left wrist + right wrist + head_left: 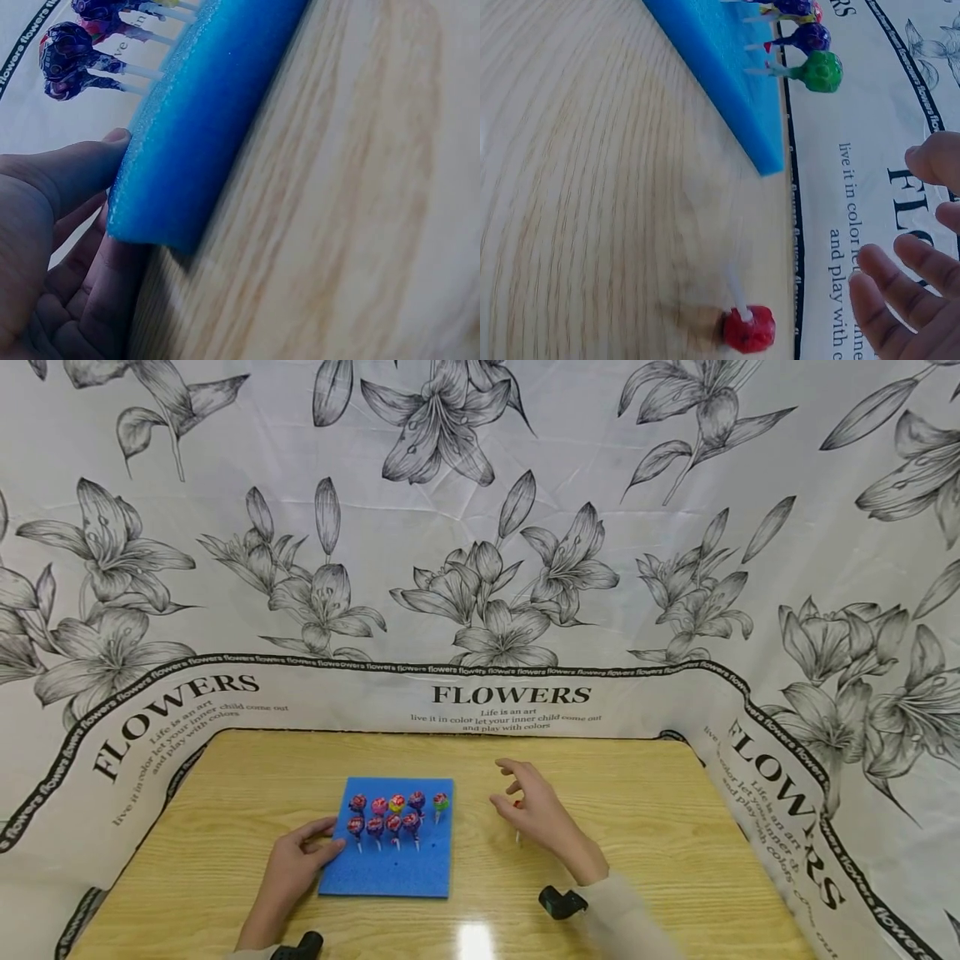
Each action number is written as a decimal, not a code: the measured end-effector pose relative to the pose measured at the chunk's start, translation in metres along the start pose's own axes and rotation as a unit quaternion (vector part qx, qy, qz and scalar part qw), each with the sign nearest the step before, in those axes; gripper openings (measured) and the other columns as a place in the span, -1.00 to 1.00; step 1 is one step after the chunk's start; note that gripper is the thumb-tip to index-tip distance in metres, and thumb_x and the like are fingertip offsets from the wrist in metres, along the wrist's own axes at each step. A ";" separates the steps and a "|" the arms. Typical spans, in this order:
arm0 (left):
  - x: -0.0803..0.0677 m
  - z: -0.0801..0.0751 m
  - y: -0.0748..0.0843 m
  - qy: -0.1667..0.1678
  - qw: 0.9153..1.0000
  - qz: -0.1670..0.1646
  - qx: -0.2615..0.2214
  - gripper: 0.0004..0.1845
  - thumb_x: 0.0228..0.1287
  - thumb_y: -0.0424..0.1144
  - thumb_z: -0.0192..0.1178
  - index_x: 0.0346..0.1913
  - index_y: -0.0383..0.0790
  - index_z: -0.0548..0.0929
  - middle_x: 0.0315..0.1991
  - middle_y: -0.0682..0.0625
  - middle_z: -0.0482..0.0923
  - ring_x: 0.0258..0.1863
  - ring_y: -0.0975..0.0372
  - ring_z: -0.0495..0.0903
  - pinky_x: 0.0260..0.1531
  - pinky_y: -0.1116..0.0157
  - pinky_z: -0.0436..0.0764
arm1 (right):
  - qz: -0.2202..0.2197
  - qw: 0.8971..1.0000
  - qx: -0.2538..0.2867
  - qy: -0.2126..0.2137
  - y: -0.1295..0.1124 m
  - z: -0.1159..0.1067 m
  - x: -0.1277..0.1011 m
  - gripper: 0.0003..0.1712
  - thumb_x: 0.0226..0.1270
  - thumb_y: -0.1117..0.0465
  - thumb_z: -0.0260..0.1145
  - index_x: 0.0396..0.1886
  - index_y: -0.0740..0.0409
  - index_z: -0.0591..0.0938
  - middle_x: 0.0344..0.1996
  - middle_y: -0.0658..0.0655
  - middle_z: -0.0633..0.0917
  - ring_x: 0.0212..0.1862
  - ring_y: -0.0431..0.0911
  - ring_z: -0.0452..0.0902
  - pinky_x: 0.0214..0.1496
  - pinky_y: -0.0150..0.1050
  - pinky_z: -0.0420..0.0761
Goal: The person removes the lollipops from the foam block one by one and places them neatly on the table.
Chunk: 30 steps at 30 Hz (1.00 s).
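Observation:
A blue foam board (386,881) lies on the table, with several wrapped lollipops (393,827) standing in it by their sticks in two rows. My left hand (296,864) holds the board's left edge, thumb on the upper face and fingers along the side, as the left wrist view shows. To the right of the board, my right hand (536,810) is over the table with its fingers spread and loosely bent, nothing in them. A red lollipop (748,328) lies on the wood near that hand, apart from it; in the head view the hand partly covers it.
The wooden table (637,827) reaches back to a white cloth (517,702) printed with lilies and lettering, which hangs behind it and along both sides. Small dark holes show in the front part of the board. Each wrist carries a black camera mount (562,902).

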<state>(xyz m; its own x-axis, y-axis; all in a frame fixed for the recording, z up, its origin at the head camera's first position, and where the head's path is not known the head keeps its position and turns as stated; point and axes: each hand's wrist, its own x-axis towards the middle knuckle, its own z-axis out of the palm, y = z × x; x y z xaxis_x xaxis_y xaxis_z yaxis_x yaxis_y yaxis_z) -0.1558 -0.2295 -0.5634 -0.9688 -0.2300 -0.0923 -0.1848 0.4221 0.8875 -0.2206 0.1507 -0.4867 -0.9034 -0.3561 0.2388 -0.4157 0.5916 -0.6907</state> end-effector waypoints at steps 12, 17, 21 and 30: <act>-0.001 0.001 -0.003 0.002 1.000 0.002 0.008 -0.43 0.26 -0.13 0.48 0.26 -0.33 0.65 0.03 -0.21 0.72 -0.29 0.29 0.67 -0.36 0.40 0.61 | -0.047 0.999 0.023 0.003 -0.003 0.031 0.011 -0.39 0.39 0.25 0.40 0.41 0.18 0.49 0.17 0.31 0.60 -0.02 0.03 0.63 -0.12 -0.06 0.70; -0.001 0.000 -0.001 -0.001 1.000 0.002 0.006 -0.42 0.26 -0.11 0.48 0.27 -0.34 0.65 0.04 -0.22 0.72 -0.26 0.28 0.69 -0.35 0.40 0.62 | -0.064 0.997 0.034 0.006 -0.004 0.042 0.013 -0.43 0.39 0.28 0.39 0.37 0.19 0.52 0.15 0.32 0.62 -0.05 0.05 0.64 -0.15 -0.08 0.70; -0.002 -0.001 0.001 -0.004 1.000 -0.001 0.010 -0.41 0.26 -0.10 0.48 0.27 -0.35 0.64 0.03 -0.22 0.72 -0.27 0.26 0.68 -0.37 0.38 0.61 | -0.076 0.996 0.039 0.005 -0.004 0.052 0.012 -0.44 0.39 0.29 0.39 0.35 0.24 0.53 0.15 0.31 0.62 -0.05 0.09 0.65 -0.16 -0.14 0.70; -0.001 0.000 0.000 -0.003 1.000 0.003 0.010 -0.42 0.26 -0.11 0.48 0.27 -0.33 0.65 0.02 -0.21 0.72 -0.27 0.27 0.68 -0.36 0.39 0.61 | -0.074 0.996 0.041 -0.006 -0.002 0.071 0.013 -0.40 0.40 0.33 0.36 0.41 0.20 0.48 0.19 0.30 0.60 -0.02 0.08 0.65 -0.13 -0.21 0.69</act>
<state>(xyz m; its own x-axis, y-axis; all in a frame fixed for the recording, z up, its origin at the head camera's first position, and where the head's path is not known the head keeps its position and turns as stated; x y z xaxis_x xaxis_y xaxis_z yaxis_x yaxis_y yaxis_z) -0.1542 -0.2297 -0.5634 -0.9706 -0.2233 -0.0902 -0.1830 0.4401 0.8791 -0.2242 0.0940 -0.5306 -0.8313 -0.4436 0.3350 -0.5343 0.4716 -0.7015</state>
